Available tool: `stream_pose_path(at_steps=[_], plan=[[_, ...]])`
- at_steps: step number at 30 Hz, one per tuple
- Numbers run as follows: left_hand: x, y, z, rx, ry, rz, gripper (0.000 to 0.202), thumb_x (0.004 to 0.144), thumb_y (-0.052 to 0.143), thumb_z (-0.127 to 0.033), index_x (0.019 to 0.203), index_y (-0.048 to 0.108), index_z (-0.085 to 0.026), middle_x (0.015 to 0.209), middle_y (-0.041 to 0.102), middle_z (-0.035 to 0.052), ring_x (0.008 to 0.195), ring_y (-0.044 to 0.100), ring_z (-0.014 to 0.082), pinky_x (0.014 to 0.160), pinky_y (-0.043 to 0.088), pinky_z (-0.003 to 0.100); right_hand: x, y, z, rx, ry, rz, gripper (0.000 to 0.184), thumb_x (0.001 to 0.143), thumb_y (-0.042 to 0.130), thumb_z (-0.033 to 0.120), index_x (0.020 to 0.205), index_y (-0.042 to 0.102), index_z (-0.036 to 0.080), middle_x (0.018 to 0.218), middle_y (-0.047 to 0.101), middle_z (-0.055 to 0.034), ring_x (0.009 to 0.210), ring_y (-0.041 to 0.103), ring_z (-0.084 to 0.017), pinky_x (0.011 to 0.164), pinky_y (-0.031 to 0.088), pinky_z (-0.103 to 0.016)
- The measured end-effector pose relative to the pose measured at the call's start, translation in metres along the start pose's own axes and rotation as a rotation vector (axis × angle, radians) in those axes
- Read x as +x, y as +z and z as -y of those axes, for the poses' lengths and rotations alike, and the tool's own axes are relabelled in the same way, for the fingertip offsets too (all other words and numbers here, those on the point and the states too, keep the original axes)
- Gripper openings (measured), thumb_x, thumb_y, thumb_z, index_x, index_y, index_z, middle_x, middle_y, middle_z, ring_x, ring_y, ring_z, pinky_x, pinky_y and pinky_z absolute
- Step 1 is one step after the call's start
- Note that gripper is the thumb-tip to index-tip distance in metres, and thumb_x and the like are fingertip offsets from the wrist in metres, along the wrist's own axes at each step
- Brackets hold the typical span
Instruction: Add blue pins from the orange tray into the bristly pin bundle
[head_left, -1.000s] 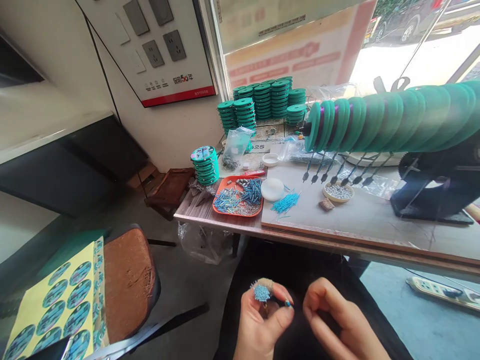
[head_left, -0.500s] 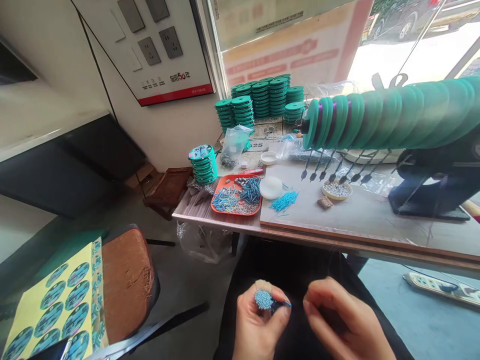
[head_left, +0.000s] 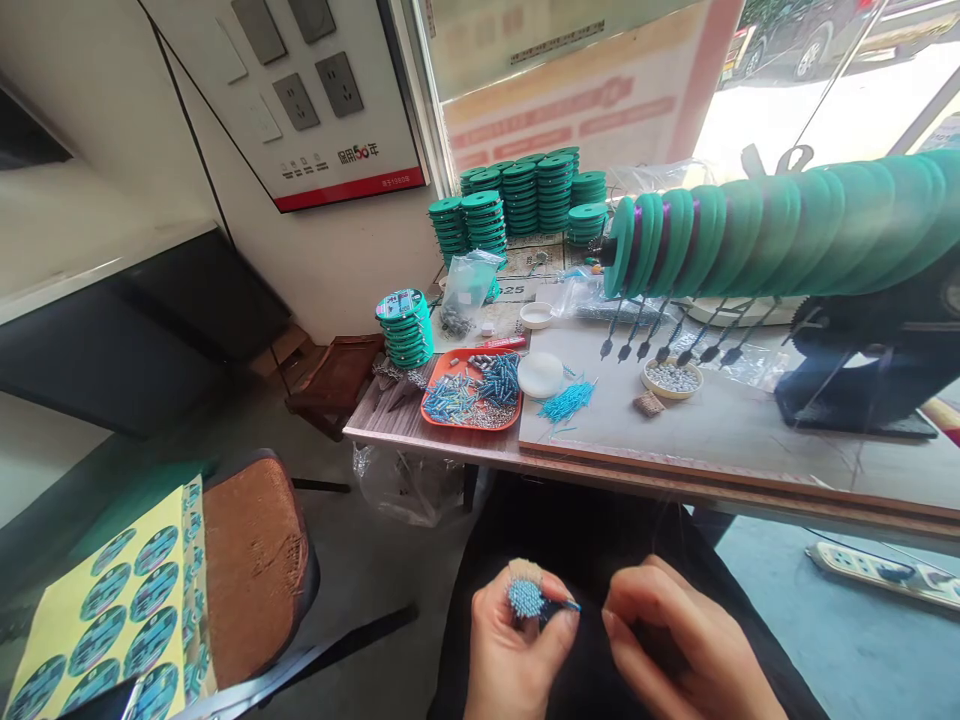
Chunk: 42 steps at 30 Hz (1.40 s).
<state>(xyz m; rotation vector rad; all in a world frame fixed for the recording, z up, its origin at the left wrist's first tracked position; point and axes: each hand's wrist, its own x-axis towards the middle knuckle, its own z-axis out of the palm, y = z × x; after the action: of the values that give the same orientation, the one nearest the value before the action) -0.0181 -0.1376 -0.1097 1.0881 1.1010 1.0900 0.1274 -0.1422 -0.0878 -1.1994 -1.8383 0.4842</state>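
My left hand point(head_left: 517, 640) is closed around a bundle of thin blue tubes point(head_left: 526, 598), seen end-on above the curled fingers. Between its thumb and forefinger a slim dark-blue piece point(head_left: 571, 605) sticks out toward the right. A tan wrap point(head_left: 525, 570) covers part of a finger behind the bundle. Just to the right, apart from the left hand, my right hand point(head_left: 671, 630) is curled with thumb and forefinger pinched together. Anything in that pinch is too fine or hidden to make out. Both hands are above my dark-clothed lap, in front of the table edge.
On the table point(head_left: 720, 440) are an orange tray point(head_left: 425, 418) of small parts, loose blue tubes point(head_left: 568, 402), a dish of grey beads point(head_left: 673, 378) and stacked green spools point(head_left: 555, 195). A row of green spools point(head_left: 750, 235) sits on a black stand. At left stands a brown chair point(head_left: 255, 560) with label sheets.
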Motion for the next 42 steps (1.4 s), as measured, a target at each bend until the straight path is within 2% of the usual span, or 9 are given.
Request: stream_pose_path(at_steps=[5, 11, 16, 24, 31, 42], plan=[[-0.001, 0.006, -0.001, -0.056, 0.014, -0.127, 0.007, 0.065, 0.066, -0.015, 0.067, 0.059, -0.014, 0.064, 0.057, 0.0013, 0.062, 0.052, 0.0113, 0.061, 0.040, 0.020, 0.002, -0.004, -0.002, -0.018, -0.054, 0.037, 0.012, 0.082, 0.040, 0.008, 0.077, 0.038, 0.019, 0.057, 0.046, 0.0041, 0.048, 0.041, -0.007, 0.050, 0.034, -0.020], [-0.002, 0.001, -0.001, 0.109, 0.028, -0.014, 0.004, 0.072, 0.060, -0.018, 0.073, 0.057, -0.014, 0.069, 0.057, 0.0038, 0.065, 0.053, 0.0138, 0.063, 0.042, 0.023, 0.004, -0.005, -0.008, -0.052, -0.136, 0.114, 0.014, 0.079, 0.041, 0.006, 0.077, 0.037, 0.019, 0.058, 0.048, 0.0039, 0.048, 0.043, -0.006, 0.048, 0.035, -0.018], [-0.004, 0.004, 0.000, 0.210, 0.113, -0.157, 0.003, 0.070, 0.060, -0.019, 0.069, 0.058, -0.016, 0.066, 0.058, 0.0021, 0.059, 0.053, 0.0127, 0.057, 0.041, 0.022, 0.003, -0.006, -0.011, -0.074, -0.141, 0.220, 0.013, 0.081, 0.038, 0.007, 0.081, 0.038, 0.019, 0.061, 0.050, 0.0043, 0.049, 0.044, -0.007, 0.053, 0.038, -0.020], [-0.003, 0.008, -0.004, 0.367, 0.252, -0.208, 0.006, 0.068, 0.060, -0.013, 0.067, 0.058, -0.019, 0.064, 0.061, -0.0020, 0.056, 0.055, 0.0094, 0.056, 0.041, 0.018, 0.000, -0.003, -0.012, -0.035, -0.088, 0.270, 0.012, 0.083, 0.037, 0.008, 0.086, 0.037, 0.020, 0.068, 0.053, 0.0030, 0.057, 0.048, -0.008, 0.055, 0.039, -0.020], [-0.001, 0.007, -0.007, 0.416, 0.375, -0.176, 0.012, 0.069, 0.059, -0.008, 0.071, 0.057, -0.020, 0.066, 0.061, -0.0048, 0.058, 0.056, 0.0069, 0.058, 0.042, 0.015, 0.000, -0.003, -0.012, -0.018, -0.080, 0.283, 0.013, 0.082, 0.037, 0.007, 0.084, 0.037, 0.019, 0.067, 0.052, 0.0026, 0.056, 0.047, -0.008, 0.056, 0.040, -0.020], [-0.002, 0.006, -0.006, 0.457, 0.401, -0.123, 0.013, 0.071, 0.055, -0.009, 0.075, 0.054, -0.021, 0.068, 0.059, -0.0064, 0.058, 0.054, 0.0052, 0.057, 0.040, 0.014, 0.001, -0.002, -0.010, 0.018, -0.063, 0.230, 0.013, 0.082, 0.037, 0.007, 0.082, 0.036, 0.020, 0.064, 0.049, 0.0036, 0.055, 0.044, -0.008, 0.052, 0.037, -0.017]])
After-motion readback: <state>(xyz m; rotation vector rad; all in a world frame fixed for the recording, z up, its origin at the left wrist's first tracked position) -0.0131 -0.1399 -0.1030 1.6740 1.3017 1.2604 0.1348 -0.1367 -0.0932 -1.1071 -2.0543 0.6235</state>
